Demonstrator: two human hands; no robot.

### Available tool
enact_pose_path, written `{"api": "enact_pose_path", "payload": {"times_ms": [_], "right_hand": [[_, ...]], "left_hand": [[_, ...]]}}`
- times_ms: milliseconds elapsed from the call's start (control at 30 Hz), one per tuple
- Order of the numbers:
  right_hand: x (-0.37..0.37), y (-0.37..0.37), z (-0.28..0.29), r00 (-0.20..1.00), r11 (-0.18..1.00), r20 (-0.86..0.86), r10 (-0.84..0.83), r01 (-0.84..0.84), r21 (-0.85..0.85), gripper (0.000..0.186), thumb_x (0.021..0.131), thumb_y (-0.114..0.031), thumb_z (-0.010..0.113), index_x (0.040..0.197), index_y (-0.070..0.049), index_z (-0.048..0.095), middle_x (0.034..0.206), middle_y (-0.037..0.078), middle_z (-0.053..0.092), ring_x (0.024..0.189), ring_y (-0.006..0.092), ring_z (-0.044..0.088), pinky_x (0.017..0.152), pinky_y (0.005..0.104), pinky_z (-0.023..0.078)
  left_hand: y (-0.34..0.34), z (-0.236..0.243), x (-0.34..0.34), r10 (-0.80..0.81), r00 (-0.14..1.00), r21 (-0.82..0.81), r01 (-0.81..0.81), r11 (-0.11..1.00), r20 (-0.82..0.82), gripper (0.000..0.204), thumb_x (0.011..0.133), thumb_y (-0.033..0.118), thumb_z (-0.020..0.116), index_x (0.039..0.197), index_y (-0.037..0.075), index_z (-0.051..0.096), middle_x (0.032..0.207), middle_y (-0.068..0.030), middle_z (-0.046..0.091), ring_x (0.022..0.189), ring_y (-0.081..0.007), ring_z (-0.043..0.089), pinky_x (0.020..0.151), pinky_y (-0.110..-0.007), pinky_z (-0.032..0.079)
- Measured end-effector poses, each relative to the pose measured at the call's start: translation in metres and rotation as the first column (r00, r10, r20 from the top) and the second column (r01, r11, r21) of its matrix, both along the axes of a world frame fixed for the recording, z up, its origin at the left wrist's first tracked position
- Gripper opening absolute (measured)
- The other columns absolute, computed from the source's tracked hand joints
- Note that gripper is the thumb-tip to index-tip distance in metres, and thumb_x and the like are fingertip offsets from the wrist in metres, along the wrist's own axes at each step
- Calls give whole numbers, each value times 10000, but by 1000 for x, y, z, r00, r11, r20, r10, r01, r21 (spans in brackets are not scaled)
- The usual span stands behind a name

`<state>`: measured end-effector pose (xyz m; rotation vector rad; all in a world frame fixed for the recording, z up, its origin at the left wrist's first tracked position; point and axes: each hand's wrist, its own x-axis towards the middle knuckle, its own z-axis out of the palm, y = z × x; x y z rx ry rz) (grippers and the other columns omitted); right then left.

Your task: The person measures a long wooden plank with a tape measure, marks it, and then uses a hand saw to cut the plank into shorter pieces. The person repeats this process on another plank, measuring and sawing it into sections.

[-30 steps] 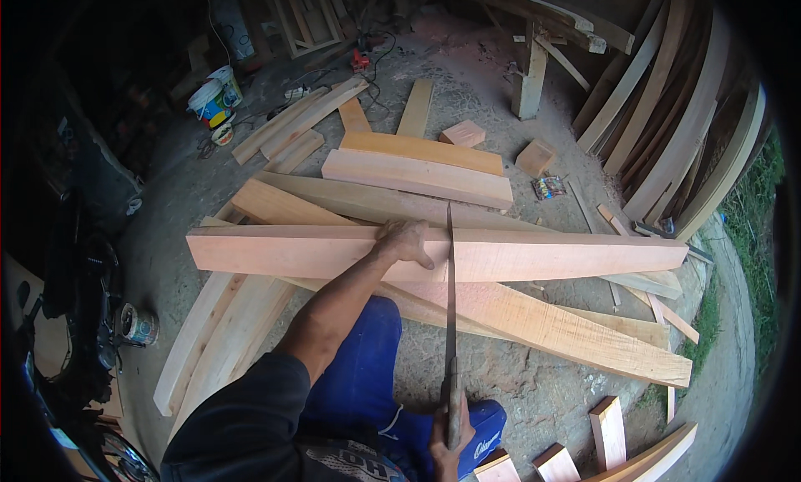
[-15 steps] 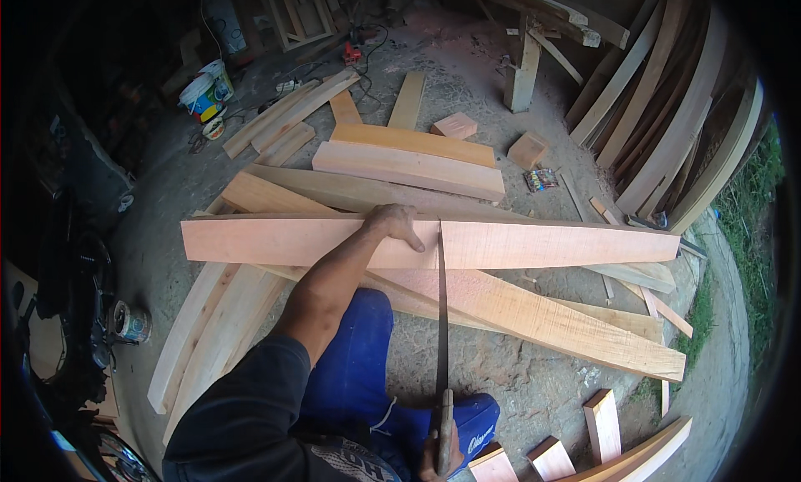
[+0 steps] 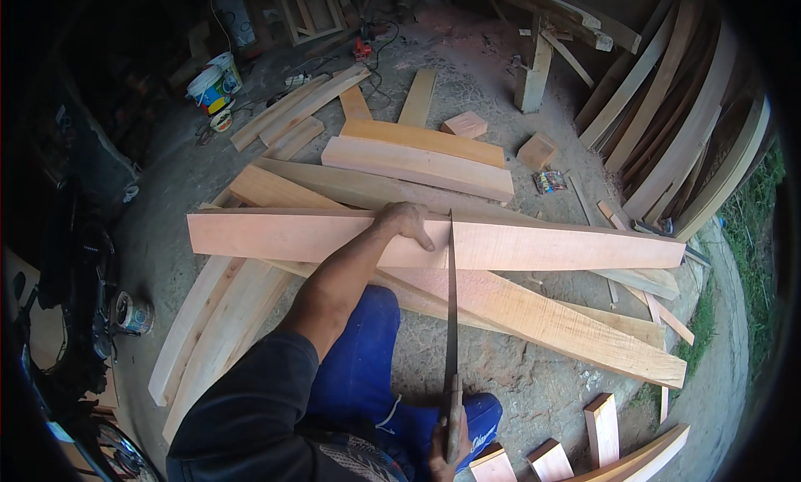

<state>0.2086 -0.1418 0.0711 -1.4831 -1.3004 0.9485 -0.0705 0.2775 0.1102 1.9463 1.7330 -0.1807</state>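
A long pinkish timber beam (image 3: 551,244) lies crosswise in front of me on other boards. My left hand (image 3: 404,223) grips its upper edge, thumb down on the near face, just left of the blade. In my right hand (image 3: 446,449), low in the picture, is the wooden handle of a handsaw (image 3: 452,332). The saw's narrow dark blade points away from me and crosses the beam right of its middle; how deep it has cut, I cannot tell. Beneath the beam, a pale curved board (image 3: 567,323) with pinkish sawdust slants down to the right.
More planks (image 3: 200,332) lie under the beam at left. Beyond it rest a thick block (image 3: 417,169) and shorter offcuts (image 3: 536,152). Curved boards (image 3: 692,140) lean at the right. Cut pieces (image 3: 602,428) sit near my right knee. A motorcycle (image 3: 75,273) stands at left.
The saw handle and my right hand have shifted slightly up and away from me along the blade's line. My left hand keeps its hold on the beam; the whole view has shifted slightly.
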Motion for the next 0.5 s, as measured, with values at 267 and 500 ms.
{"api": "enact_pose_path", "payload": {"times_ms": [267,500], "right_hand": [[-51,257,27,994,977,-102,42,-19,214,584,940,-32,640,1518,-30,559,1120,209,763,1009,232,747,895,370,579],[-2,38,10,999,986,-1,32,-32,166,626,907,-51,701,1498,85,542,1208,206,768,981,231,765,906,336,588]], "left_hand": [[-62,-1,53,12,995,417,32,908,-103,901,636,501,944,1336,36,619,1322,-182,702,1347,-339,598,1159,-500,418],[-14,7,3,22,1000,87,-22,996,2,904,606,549,941,1281,20,653,1277,-200,727,1225,-381,678,1018,-463,534]]}}
